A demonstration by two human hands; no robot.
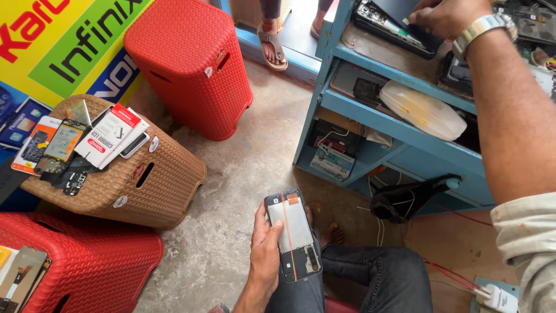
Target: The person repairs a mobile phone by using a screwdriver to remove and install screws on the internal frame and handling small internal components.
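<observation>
Cradling opened phone (pixel 292 235) in curled left hand (pixel 266 255); right hand (pixel 446 16) fingers pinching dark panel (pixel 399 10) on shelf.

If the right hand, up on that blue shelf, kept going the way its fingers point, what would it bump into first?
The right hand points left along the top of the blue shelf. Its fingertips already touch the dark opened device lying there, so it would probably meet that first; depth is hard to judge.

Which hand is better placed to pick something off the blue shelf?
Probably the right hand: it already reaches among the parts on the blue shelf. The left hand holds the opened phone over the lap.
</observation>
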